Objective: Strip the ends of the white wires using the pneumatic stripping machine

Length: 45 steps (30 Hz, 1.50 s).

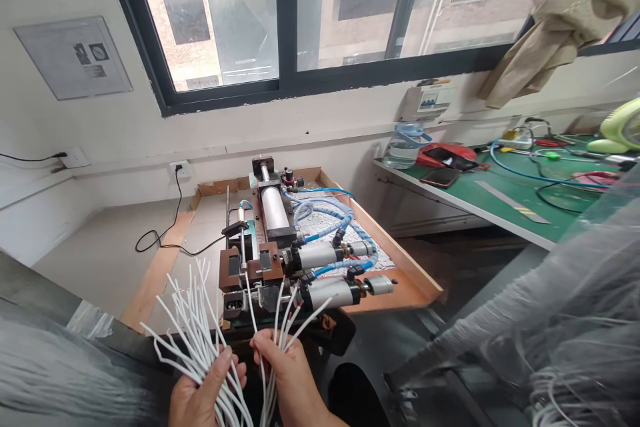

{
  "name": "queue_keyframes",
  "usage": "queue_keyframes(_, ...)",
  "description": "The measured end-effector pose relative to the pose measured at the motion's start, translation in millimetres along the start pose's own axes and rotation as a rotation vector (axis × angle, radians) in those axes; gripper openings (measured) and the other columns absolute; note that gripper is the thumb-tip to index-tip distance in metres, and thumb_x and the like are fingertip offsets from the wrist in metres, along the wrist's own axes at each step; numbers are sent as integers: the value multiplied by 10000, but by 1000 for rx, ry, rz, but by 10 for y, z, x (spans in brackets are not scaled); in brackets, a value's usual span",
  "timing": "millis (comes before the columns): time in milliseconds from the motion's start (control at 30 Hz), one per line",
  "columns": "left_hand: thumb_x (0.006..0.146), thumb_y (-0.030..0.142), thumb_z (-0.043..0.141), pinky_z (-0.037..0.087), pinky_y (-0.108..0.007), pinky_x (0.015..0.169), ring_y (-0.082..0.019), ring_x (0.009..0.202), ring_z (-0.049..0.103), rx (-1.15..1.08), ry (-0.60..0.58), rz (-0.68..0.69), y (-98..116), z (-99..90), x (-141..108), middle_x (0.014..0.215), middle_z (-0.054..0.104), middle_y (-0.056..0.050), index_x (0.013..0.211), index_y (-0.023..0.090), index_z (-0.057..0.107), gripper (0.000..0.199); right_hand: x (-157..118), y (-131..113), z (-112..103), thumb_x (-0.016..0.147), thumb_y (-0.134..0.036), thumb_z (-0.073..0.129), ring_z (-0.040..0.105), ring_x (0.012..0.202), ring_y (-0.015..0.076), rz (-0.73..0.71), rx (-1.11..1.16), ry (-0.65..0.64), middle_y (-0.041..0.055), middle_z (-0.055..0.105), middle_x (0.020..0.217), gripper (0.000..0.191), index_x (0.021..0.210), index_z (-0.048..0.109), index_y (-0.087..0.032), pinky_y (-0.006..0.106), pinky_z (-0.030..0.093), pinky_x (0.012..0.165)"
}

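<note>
My left hand (207, 390), at the bottom of the view, is closed around a thick bunch of white cables (197, 340) whose ends fan out upward. Just right of it, my right hand (283, 367) grips a smaller group of white cables (286, 320). One cable from that group is pinched between thumb and forefinger, and its tip reaches up to the brown jaw blocks of a machine (264, 260). Whether the tip sits inside the blocks cannot be made out. The machine has silver pneumatic cylinders (325, 292) and blue hoses.
The machine stands on a bench with a raised wooden edge (400, 267). On the right, a green table (505, 197) holds a water jug (403, 147), a red bag (445, 157), a phone and a ruler. Plastic-wrapped bundles (575, 347) flank both sides.
</note>
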State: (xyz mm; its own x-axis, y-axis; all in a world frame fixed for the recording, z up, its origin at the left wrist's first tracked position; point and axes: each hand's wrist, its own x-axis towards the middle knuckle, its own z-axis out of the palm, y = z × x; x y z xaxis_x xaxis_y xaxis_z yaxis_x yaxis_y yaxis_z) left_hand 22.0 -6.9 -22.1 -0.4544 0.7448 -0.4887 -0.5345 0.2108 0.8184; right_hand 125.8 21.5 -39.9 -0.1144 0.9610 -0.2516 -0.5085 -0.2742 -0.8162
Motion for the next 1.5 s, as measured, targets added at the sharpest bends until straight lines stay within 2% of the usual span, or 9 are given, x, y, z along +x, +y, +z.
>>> queue_keyframes(233,424,211,784,497,-280,555,-177,539,610,13,-6,1,-6,-14,-8,556,651,-41,711,102,612,352,65,-15,45,610,-319,641,338,418,52,120,120,-7,-42,429,458,230,572,551,-111,175,239,423)
queue_keyframes(367,464,243,767,474,-272,526,-157,478,578,106,-93,36,-60,-57,14,504,617,-11,670,112,605,293,83,-35,91,565,-348,688,315,373,41,233,156,-168,-73,380,424,274,626,556,-116,168,236,385)
queue_keyframes(533,493,291,749,468,-287,549,-182,510,586,178,-197,8,-102,-124,59,506,622,-36,651,96,622,281,43,17,83,568,-404,692,374,350,63,107,47,-172,-54,449,418,320,632,535,-132,187,270,376)
queue_keyframes(767,480,252,760,498,-306,587,-189,548,610,0,46,-94,-67,-120,64,555,649,-63,676,92,615,292,-75,121,-125,634,-450,633,331,391,41,-7,-89,-154,-33,471,470,348,609,522,-121,181,236,407)
queue_keyframes(933,506,257,743,505,-300,546,-195,553,617,-16,62,-59,-34,-73,10,575,657,-53,864,115,605,410,-83,98,-128,609,-464,633,287,361,38,10,-93,-163,-49,417,417,363,555,518,-124,186,194,389)
queue_keyframes(1100,490,241,748,505,-285,533,-188,547,615,9,124,-12,-19,-25,-19,583,661,-61,708,108,599,295,-43,43,-73,583,-435,648,320,375,50,62,-59,-85,-30,467,445,339,620,574,-106,187,213,398)
queue_keyframes(1267,487,265,744,502,-309,548,-195,522,611,19,53,-11,-38,-49,-40,549,649,-52,656,111,615,263,-36,-31,-1,589,-394,666,328,404,57,158,18,-192,-53,427,444,301,694,606,-119,187,236,418)
queue_keyframes(1367,481,248,741,498,-343,618,-252,633,633,82,-39,16,-25,-64,-92,569,654,-66,659,124,645,237,-50,-57,67,548,-348,708,367,425,69,137,13,-273,-35,471,460,272,655,616,-115,198,275,443)
queue_keyframes(1500,477,238,737,483,-342,676,-276,728,630,111,-70,38,-4,-83,-114,623,669,-71,657,141,663,217,-89,-49,91,561,-338,706,379,455,74,4,18,-172,-26,489,475,249,590,608,-112,206,298,483)
